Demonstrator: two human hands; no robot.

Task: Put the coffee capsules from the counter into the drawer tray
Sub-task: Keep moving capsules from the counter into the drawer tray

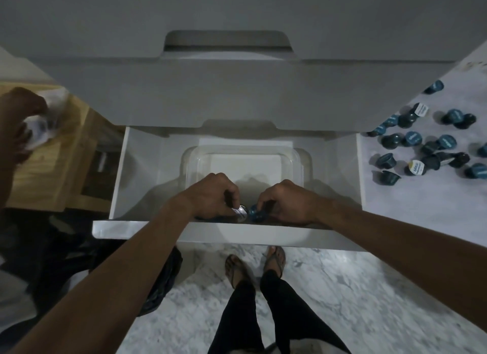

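Note:
Both my hands reach down into the open white drawer (pixel 120 174), over the near end of a clear plastic tray (pixel 189 156). My left hand (pixel 213 193) pinches a capsule with its silver foil lid (pixel 241 211) showing. My right hand (pixel 287 198) grips a dark blue capsule (pixel 257 213) right beside it. The two capsules nearly touch. The drawer's front edge hides the tray's near rim and what lies under my hands. Several dark blue capsules (pixel 412 139) lie scattered on the white counter (pixel 411 203) at the right.
A closed white drawer front (pixel 237 90) overhangs the far end of the open drawer. A wooden stand (pixel 50 158) is at the left, where another person's hand (pixel 18 116) holds something white. Below are the marble floor (pixel 342 288) and my feet in sandals.

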